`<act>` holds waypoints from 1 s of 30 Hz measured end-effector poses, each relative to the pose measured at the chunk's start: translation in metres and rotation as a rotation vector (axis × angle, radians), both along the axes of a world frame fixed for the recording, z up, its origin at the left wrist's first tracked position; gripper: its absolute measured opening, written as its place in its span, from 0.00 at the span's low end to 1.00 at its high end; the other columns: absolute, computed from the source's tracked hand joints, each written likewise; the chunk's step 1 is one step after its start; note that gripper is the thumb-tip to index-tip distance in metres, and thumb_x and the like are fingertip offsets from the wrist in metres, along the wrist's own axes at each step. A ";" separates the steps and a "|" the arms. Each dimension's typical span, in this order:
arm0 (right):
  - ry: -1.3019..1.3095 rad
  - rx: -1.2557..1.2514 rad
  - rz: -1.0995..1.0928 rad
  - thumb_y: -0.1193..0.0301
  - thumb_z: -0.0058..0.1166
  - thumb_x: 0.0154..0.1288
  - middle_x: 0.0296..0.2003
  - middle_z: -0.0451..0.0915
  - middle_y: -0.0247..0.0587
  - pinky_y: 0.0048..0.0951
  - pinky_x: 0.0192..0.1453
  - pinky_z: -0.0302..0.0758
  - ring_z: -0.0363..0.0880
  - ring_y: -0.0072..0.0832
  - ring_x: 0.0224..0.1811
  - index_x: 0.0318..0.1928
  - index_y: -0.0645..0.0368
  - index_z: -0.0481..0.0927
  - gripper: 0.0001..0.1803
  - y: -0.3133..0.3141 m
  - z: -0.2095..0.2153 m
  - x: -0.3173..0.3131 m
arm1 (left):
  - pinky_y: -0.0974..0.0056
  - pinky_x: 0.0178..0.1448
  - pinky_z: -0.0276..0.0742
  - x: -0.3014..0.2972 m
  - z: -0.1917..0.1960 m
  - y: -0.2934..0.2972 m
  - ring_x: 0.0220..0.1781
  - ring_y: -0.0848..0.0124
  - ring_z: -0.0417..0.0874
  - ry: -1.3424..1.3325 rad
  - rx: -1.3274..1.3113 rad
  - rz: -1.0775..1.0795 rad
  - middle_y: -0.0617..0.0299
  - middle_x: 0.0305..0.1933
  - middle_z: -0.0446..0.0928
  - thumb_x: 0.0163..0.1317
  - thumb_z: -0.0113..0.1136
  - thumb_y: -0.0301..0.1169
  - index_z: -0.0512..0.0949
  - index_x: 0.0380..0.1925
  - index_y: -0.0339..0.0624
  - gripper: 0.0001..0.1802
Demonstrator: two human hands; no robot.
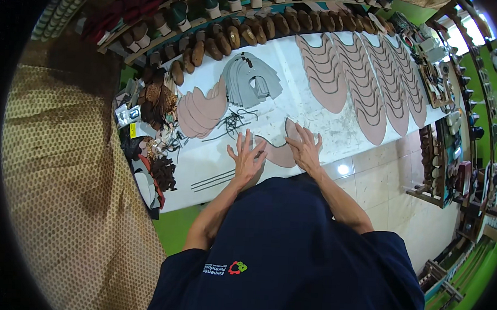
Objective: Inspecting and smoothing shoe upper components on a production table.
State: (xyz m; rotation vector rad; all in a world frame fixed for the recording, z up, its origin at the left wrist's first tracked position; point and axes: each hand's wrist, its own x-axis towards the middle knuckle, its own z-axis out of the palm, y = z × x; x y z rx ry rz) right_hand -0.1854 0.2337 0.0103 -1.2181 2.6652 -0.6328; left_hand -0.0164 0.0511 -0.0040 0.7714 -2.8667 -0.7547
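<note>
A pink U-shaped shoe upper piece [282, 155] lies on the white table close in front of me, with a dark strip along its inner curve. My left hand [249, 161] rests at its left end, fingers spread and laid flat. At the other end, my right hand [306, 151] lies over the piece with its fingers stretched and apart. Both hands partly cover the ends of the piece. Left of my left hand, several thin dark strips [211, 180] lie side by side. A loose tangle of similar strips [236, 122] sits just beyond that hand.
Overlapping pink pieces [197, 115] and a fanned grey stack [240, 80] lie further back. Rows of dark-edged pink pieces [367, 93] cover the right side. Wooden shoe lasts [231, 37] line the far edge. Scraps and tools [159, 107] crowd the left end.
</note>
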 end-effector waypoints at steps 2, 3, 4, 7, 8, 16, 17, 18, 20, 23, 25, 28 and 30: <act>-0.057 -0.060 -0.045 0.65 0.61 0.72 0.77 0.68 0.39 0.75 0.79 0.46 0.63 0.43 0.79 0.59 0.38 0.90 0.17 0.002 -0.001 -0.003 | 0.15 0.76 0.34 -0.003 0.001 0.001 0.90 0.46 0.43 0.031 -0.011 -0.031 0.52 0.90 0.50 0.70 0.67 0.49 0.85 0.63 0.70 0.22; -0.047 -0.065 -0.069 0.64 0.61 0.73 0.77 0.69 0.40 0.74 0.79 0.46 0.63 0.44 0.79 0.59 0.41 0.90 0.16 0.003 -0.001 -0.004 | 0.15 0.76 0.34 -0.003 0.001 0.002 0.90 0.46 0.43 0.032 -0.010 -0.030 0.52 0.90 0.50 0.70 0.67 0.49 0.85 0.63 0.70 0.22; -0.038 -0.070 -0.093 0.63 0.60 0.74 0.76 0.69 0.42 0.73 0.79 0.47 0.63 0.44 0.78 0.59 0.43 0.89 0.16 0.003 0.000 -0.005 | 0.15 0.76 0.34 -0.002 0.000 0.003 0.90 0.46 0.43 0.023 -0.036 -0.063 0.52 0.90 0.49 0.69 0.67 0.50 0.83 0.66 0.68 0.25; 0.054 -0.093 -0.204 0.61 0.60 0.75 0.76 0.69 0.43 0.72 0.80 0.48 0.64 0.44 0.78 0.59 0.52 0.89 0.18 0.000 -0.001 -0.007 | 0.15 0.76 0.34 -0.001 -0.004 0.008 0.90 0.46 0.42 0.000 -0.062 0.028 0.52 0.91 0.45 0.68 0.67 0.52 0.78 0.71 0.60 0.33; 0.057 -0.092 -0.209 0.61 0.60 0.75 0.76 0.69 0.43 0.72 0.80 0.48 0.64 0.44 0.78 0.59 0.52 0.89 0.18 0.000 -0.002 -0.009 | 0.14 0.75 0.35 -0.002 -0.003 0.011 0.90 0.45 0.41 -0.018 -0.056 0.141 0.51 0.91 0.43 0.67 0.67 0.53 0.74 0.75 0.54 0.38; 0.170 0.097 -0.247 0.60 0.61 0.74 0.73 0.74 0.40 0.69 0.81 0.48 0.64 0.44 0.77 0.54 0.56 0.91 0.18 -0.008 -0.015 -0.018 | 0.12 0.73 0.39 -0.003 0.003 0.026 0.90 0.44 0.38 -0.182 -0.023 0.170 0.47 0.91 0.38 0.65 0.67 0.52 0.73 0.71 0.33 0.42; 0.170 0.094 -0.238 0.60 0.61 0.74 0.73 0.74 0.40 0.69 0.81 0.48 0.64 0.44 0.77 0.54 0.56 0.91 0.18 -0.011 -0.010 -0.017 | 0.12 0.73 0.40 -0.001 0.000 0.028 0.90 0.44 0.38 -0.185 -0.008 0.168 0.47 0.91 0.38 0.65 0.67 0.51 0.75 0.69 0.32 0.40; 0.143 0.081 -0.243 0.60 0.62 0.72 0.71 0.75 0.39 0.68 0.81 0.48 0.64 0.43 0.77 0.50 0.55 0.92 0.16 -0.013 -0.006 -0.015 | 0.11 0.73 0.40 0.000 -0.004 0.030 0.90 0.44 0.38 -0.133 -0.003 0.195 0.48 0.91 0.40 0.65 0.68 0.50 0.79 0.65 0.35 0.36; 0.119 0.071 -0.245 0.60 0.64 0.70 0.70 0.77 0.38 0.68 0.81 0.47 0.65 0.42 0.77 0.46 0.54 0.93 0.14 -0.016 -0.001 -0.015 | 0.11 0.73 0.40 -0.001 -0.008 0.032 0.90 0.44 0.38 -0.110 0.029 0.248 0.48 0.91 0.42 0.65 0.69 0.49 0.81 0.62 0.39 0.32; 0.038 0.010 -0.317 0.59 0.67 0.67 0.68 0.79 0.37 0.69 0.81 0.48 0.65 0.42 0.77 0.39 0.53 0.94 0.12 -0.016 0.002 -0.019 | 0.12 0.73 0.39 -0.007 -0.009 0.032 0.90 0.45 0.39 -0.047 0.131 0.382 0.50 0.90 0.46 0.63 0.72 0.47 0.86 0.55 0.46 0.24; -0.001 0.000 -0.325 0.59 0.69 0.64 0.67 0.79 0.37 0.71 0.80 0.48 0.66 0.42 0.76 0.37 0.53 0.94 0.12 -0.015 0.003 -0.022 | 0.13 0.74 0.39 -0.012 -0.005 0.031 0.90 0.46 0.40 -0.006 0.199 0.469 0.52 0.90 0.48 0.63 0.73 0.47 0.88 0.50 0.50 0.20; -0.075 -0.028 -0.335 0.60 0.69 0.61 0.66 0.80 0.38 0.72 0.79 0.47 0.67 0.42 0.75 0.37 0.52 0.94 0.11 -0.014 0.003 -0.029 | 0.14 0.75 0.38 -0.017 0.000 0.030 0.90 0.47 0.41 0.016 0.275 0.550 0.54 0.89 0.53 0.63 0.74 0.46 0.89 0.43 0.51 0.15; -0.099 -0.046 -0.346 0.60 0.69 0.60 0.65 0.81 0.39 0.70 0.79 0.49 0.68 0.42 0.75 0.35 0.52 0.94 0.11 -0.013 0.011 -0.031 | 0.14 0.75 0.38 -0.018 0.002 0.030 0.90 0.45 0.42 0.084 0.339 0.604 0.55 0.87 0.57 0.64 0.72 0.48 0.91 0.37 0.53 0.13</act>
